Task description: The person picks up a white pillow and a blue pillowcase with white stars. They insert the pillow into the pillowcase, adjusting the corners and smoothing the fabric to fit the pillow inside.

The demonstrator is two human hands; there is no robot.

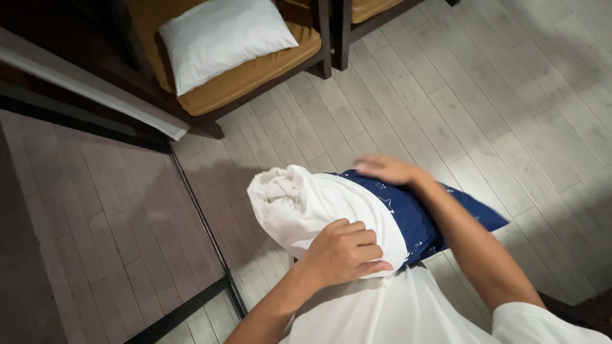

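Nearest the camera: white shirt [408, 312], sleeve edge at lower right.

Left hand [344, 251], fingers curled together and clamped on a bunched fold of the white pillowcase [306, 204], gripping at its lower edge. Case gathered and crumpled toward its far left end, drawn partway over the dark blue pillow [414, 213].

Right hand [386, 169] laid flat on the upper edge of the blue pillow, fingers stretched out and close together, motion-blurred; pressing, not gripping. Forearm running down across the pillow toward lower right.

Pillow held up in front of the body, above the pale plank floor [497, 95]; blue corner with small white stars sticking out at right, uncovered.

Left: dark floor section behind a black track [210, 236].

Farthest: wooden armchair [255, 76] with tan cushion, white pillow on seat [223, 35]. Second chair just beside it at top, mostly cut off.
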